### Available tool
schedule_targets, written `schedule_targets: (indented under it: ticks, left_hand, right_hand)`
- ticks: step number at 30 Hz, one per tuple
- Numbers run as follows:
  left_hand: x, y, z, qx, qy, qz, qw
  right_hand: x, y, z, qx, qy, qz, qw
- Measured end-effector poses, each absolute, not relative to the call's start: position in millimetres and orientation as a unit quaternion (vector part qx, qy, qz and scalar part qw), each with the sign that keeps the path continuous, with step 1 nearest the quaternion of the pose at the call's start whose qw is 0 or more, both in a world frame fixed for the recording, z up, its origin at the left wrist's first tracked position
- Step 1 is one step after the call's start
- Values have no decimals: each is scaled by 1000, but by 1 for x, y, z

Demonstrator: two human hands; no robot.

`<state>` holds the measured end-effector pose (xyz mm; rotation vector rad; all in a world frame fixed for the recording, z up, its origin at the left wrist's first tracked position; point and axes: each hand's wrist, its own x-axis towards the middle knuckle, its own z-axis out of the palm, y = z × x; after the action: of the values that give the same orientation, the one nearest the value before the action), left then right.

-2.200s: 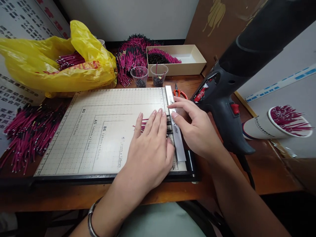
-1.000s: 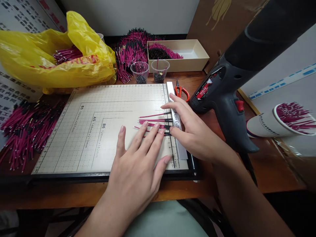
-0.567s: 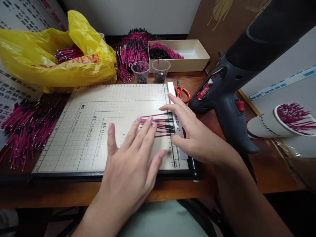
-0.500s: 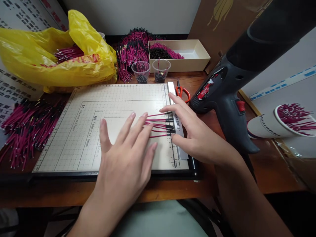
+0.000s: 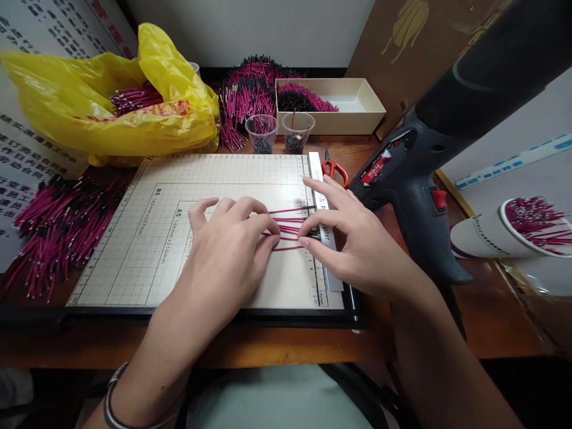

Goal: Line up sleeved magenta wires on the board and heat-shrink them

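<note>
Several magenta wires [image 5: 289, 220] with black sleeved ends lie across the right part of a paper cutter [image 5: 214, 173], those ends against its white guide strip [image 5: 315, 170]. My left hand [image 5: 232, 238] pinches wires between thumb and index finger, its other fingers curled over the board. From the right, my right hand [image 5: 346, 229] reaches over the strip, thumb and index tips meeting on the wires close to the black sleeves. Its remaining fingers are stretched out. The wires' far left ends are hidden under my left hand.
A heat gun [image 5: 415, 167] stands at right beside a paper cup [image 5: 487, 229] of wires. Orange-handled pliers [image 5: 342, 174], two plastic cups [image 5: 262, 140], a cardboard tray [image 5: 353, 122] and a yellow bag [image 5: 147, 131] sit behind. Loose wires [image 5: 58, 232] are heaped at left.
My left hand has gone from spread fingers to a pinch on the wires. My right thumb and index finger have closed together on them. The view has shifted slightly.
</note>
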<state>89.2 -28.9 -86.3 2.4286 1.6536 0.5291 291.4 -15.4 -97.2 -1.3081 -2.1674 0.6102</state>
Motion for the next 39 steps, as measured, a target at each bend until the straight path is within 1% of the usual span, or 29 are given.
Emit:
schedule_targets:
  ticks: [4,8,12,15,17,21,26,31,39]
  left_hand:
    - [84,-27,-86,819,530,199,91]
    - [77,-32,-84,791,544,251,127]
    - [74,-36,-84,740,552,307,231]
    - [76,-38,-87,709,541,329,311]
    - [79,-40,-88,682,545,351,339]
    - [84,-46,-90,643,566,382,347]
    - [85,-50,-92,649,577,376,323]
    - [84,-49,-92,641,580,369,342]
    - [84,-50,-95,639,570,393,336]
  right_hand:
    - [293,-14,-99,-485,-801,222,272]
    - [294,-14,-98,-460,-804,215,309]
    - [294,-15,-95,-449,-802,200,339]
    - [295,-15,-93,-439,-809,191,341]
    - [294,-16,-93,-437,-811,192,337]
    - [293,-16,-92,-441,-814,197,323]
    - [291,-16,-94,-434,-821,202,311]
    - [291,-15,-97,-432,-825,197,307]
    - [291,-14,-96,-438,-823,193,306]
